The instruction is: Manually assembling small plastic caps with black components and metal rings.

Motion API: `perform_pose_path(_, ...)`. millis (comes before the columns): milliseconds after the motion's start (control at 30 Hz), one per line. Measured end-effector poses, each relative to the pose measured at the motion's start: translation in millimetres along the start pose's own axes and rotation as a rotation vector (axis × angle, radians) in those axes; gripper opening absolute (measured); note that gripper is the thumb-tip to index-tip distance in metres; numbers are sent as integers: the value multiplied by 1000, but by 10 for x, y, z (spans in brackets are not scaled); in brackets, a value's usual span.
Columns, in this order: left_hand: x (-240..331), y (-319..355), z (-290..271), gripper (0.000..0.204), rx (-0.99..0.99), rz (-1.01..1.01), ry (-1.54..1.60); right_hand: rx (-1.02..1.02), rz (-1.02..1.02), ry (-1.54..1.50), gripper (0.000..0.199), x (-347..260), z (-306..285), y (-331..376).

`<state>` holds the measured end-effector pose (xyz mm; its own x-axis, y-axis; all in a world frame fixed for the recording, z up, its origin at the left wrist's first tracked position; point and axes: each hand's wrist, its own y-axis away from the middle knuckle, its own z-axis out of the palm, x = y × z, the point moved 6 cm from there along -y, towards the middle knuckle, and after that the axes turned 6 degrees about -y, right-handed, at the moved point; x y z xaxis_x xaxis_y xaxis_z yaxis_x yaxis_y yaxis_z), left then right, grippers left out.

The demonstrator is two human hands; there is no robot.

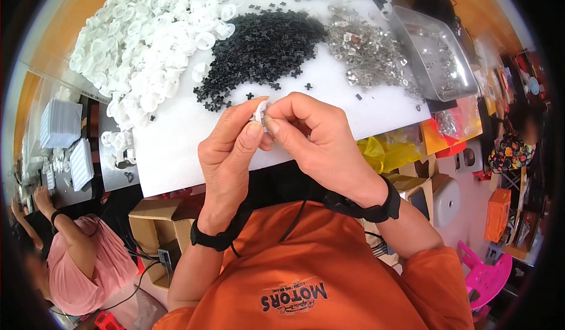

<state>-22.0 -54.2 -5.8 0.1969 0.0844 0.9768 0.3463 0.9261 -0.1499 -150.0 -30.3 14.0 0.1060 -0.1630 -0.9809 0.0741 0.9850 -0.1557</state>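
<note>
A small white plastic part (260, 113) is pinched between my two hands, just past the near edge of the white work board (176, 165). My left hand (229, 144) grips it between thumb and fingers. Bent inward, the fingers of my right hand (312, 130) press against its right side; whether they hold a smaller piece is hidden. Beyond my hands lies a heap of small black cross-shaped pieces (265, 47). To its left spreads a big pile of white round plastic parts (141, 41). Small shiny metal pieces (368, 50) are heaped on the right.
A clear plastic bin (438, 53) with some metal pieces stands at the board's right edge. Below it are a yellow bag (385, 153) and cardboard boxes. At lower left, a person in a pink top (88, 265) works near stacked white trays (60, 123). A pink stool (485, 274) stands right.
</note>
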Motion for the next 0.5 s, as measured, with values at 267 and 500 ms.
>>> perform_pose_path(267, 34, 14, 13, 29, 32, 59, -97, -14, 49, -40, 6, -32, 10, -4)
perform_pose_path(500, 31, 23, -22, 29, 30, 48, -107, -59, 84, -54, 3, 48, 52, -3)
